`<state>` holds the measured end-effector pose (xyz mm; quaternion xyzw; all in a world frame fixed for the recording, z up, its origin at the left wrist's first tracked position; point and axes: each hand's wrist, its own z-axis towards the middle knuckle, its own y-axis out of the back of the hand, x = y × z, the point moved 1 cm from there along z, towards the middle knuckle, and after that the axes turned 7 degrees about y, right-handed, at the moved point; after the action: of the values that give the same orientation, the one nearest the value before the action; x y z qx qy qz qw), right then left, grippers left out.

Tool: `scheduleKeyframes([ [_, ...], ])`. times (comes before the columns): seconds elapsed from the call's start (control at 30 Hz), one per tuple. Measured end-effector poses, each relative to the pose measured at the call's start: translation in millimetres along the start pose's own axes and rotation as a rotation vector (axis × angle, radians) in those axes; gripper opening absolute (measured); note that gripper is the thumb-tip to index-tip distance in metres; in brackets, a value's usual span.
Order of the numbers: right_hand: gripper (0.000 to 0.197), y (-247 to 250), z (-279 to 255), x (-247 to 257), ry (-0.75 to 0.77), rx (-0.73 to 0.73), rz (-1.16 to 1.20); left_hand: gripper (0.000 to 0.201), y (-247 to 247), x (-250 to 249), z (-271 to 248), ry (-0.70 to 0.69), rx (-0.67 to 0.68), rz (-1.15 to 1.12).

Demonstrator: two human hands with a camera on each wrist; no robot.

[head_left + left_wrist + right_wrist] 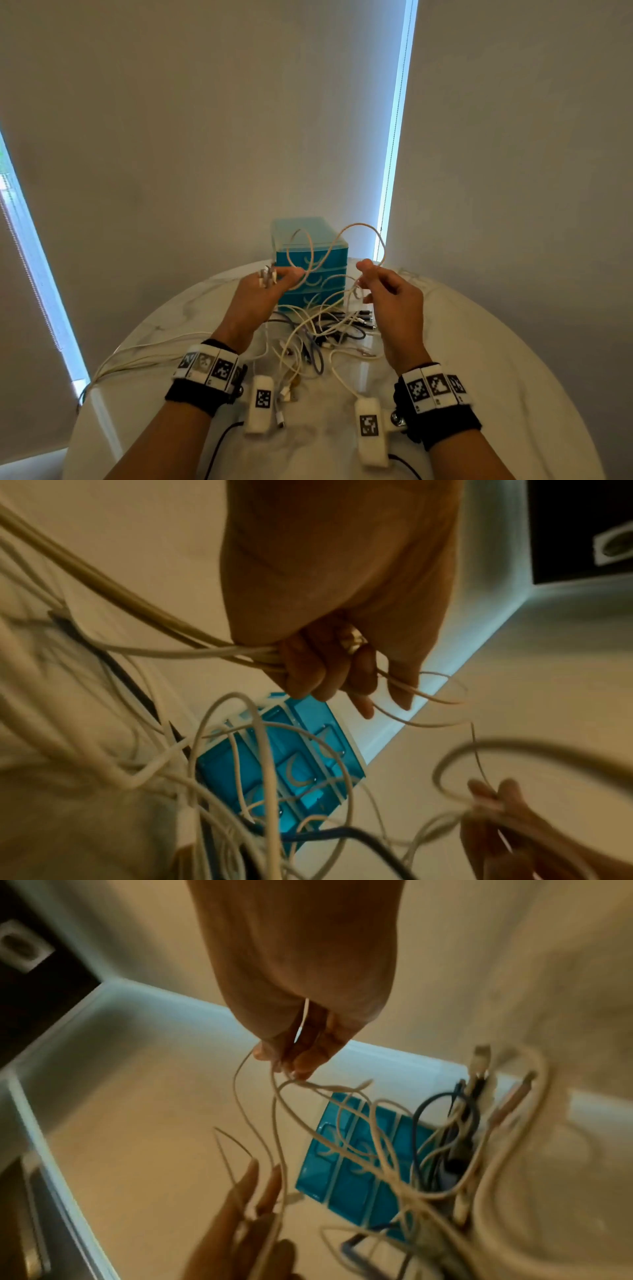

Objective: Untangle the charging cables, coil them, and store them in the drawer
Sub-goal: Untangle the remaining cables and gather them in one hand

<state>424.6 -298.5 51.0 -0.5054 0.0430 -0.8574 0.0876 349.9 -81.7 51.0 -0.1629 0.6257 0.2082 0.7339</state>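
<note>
Two hands up over the counter (479, 342): left hand (260, 294) gripping white cable ends (267, 275), right hand (390, 294) pinching the looped white cable (359, 226); blue drawer unit (310, 260) behind.

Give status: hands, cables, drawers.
Left hand grips several white cable ends; right hand pinches the raised white cable. Tangle on table, uncoiled. Blue drawer unit shut.

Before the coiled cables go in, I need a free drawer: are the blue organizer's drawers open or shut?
Shut. All three drawer fronts on the blue drawer organizer sit flush with its frame, none pulled out.
</note>
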Motion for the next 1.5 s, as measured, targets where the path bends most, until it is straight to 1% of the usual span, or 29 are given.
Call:
scheduleKeyframes([
  [0.07, 0.02, -5, -3, 4, -0.052, 0.049, 0.12, 0.024, -7, -5, -7, -0.061, 0.103, 0.064],
  [0.13, 0.021, -8, -4, 7, -0.048, 0.077, 0.142, 0.03, -10, -9, -12, -0.089, 0.17, 0.086],
  [0.27, 0.025, -14, -9, 7, -0.055, 0.143, 0.146, 0.029, -12, -7, -13, -0.086, 0.235, 0.083],
  [0.33, 0.021, -19, -12, 5, -0.063, 0.167, 0.143, 0.027, -15, -8, -15, -0.094, 0.274, 0.087],
  [0.4, 0.017, -23, -16, 2, -0.065, 0.176, 0.155, 0.024, -18, -8, -16, -0.115, 0.273, 0.099],
  [0.47, 0.017, -25, -17, 1, -0.053, 0.159, 0.172, 0.018, -18, -8, -15, -0.134, 0.213, 0.107],
  [0.53, 0.02, -27, -16, -3, -0.025, 0.178, 0.122, 0.014, -15, -6, -12, -0.148, 0.157, 0.078],
  [0.63, 0.03, -29, -15, -21, 0.025, 0.308, -0.126, 0.012, -12, -7, -8, -0.16, 0.082, -0.012],
  [0.67, 0.033, -29, -14, -28, 0.046, 0.334, -0.229, 0.011, -11, -7, -7, -0.159, 0.041, -0.054],
  [0.7, 0.036, -28, -13, -34, 0.06, 0.329, -0.323, 0.012, -9, -7, -6, -0.155, -0.009, -0.102],
  [0.77, 0.045, -27, -7, -37, 0.049, 0.233, -0.405, 0.017, -4, -6, -2, -0.134, -0.115, -0.187],
  [0.83, 0.046, -21, -3, -31, 0.028, 0.148, -0.409, 0.024, 2, -3, 4, -0.109, -0.198, -0.275],
  [0.87, 0.046, -18, 0, -28, 0.014, 0.138, -0.41, 0.025, 6, -1, 8, -0.095, -0.24, -0.324],
  [0.93, 0.043, -11, 4, -28, -0.023, 0.183, -0.45, 0.024, 13, 2, 13, -0.084, -0.327, -0.41],
  [1.0, 0.043, -5, 5, -33, -0.067, 0.269, -0.573, 0.02, 19, 2, 15, -0.113, -0.391, -0.478],
  [1.03, 0.04, -2, 6, -41, -0.097, 0.318, -0.64, 0.019, 20, 1, 15, -0.128, -0.407, -0.503],
  [1.07, 0.032, 2, 7, -48, -0.131, 0.355, -0.699, 0.018, 21, 0, 15, -0.14, -0.416, -0.523],
  [1.13, 0.007, 9, 9, -54, -0.168, 0.395, -0.786, 0.02, 22, -2, 15, -0.157, -0.431, -0.545],
  [1.2, 0.034, 10, 12, -53, -0.12, 0.422, -0.766, 0.026, 26, -1, 17, -0.169, -0.442, -0.573],
  [1.23, 0.043, 7, 11, -46, -0.056, 0.419, -0.711, 0.029, 28, 0, 19, -0.18, -0.434, -0.591],
  [1.27, 0.046, 2, 9, -39, 0.023, 0.413, -0.647, 0.032, 29, 1, 21, -0.191, -0.421, -0.606],
  [1.3, 0.043, -5, 7, -29, 0.09, 0.416, -0.564, 0.033, 31, 2, 22, -0.199, -0.412, -0.61],
  [1.33, 0.037, -13, 4, -20, 0.119, 0.429, -0.496, 0.033, 31, 2, 23, -0.203, -0.407, -0.603],
  [1.4, 0.023, -28, 1, -6, 0.086, 0.481, -0.407, 0.029, 31, 2, 22, -0.204, -0.403, -0.58],
  [1.43, 0.016, -33, 1, -1, 0.069, 0.526, -0.413, 0.028, 30, 0, 21, -0.204, -0.405, -0.575],
  [1.5, 0.018, -37, 6, 12, 0.1, 0.645, -0.526, 0.029, 31, -2, 18, -0.208, -0.416, -0.578],
])
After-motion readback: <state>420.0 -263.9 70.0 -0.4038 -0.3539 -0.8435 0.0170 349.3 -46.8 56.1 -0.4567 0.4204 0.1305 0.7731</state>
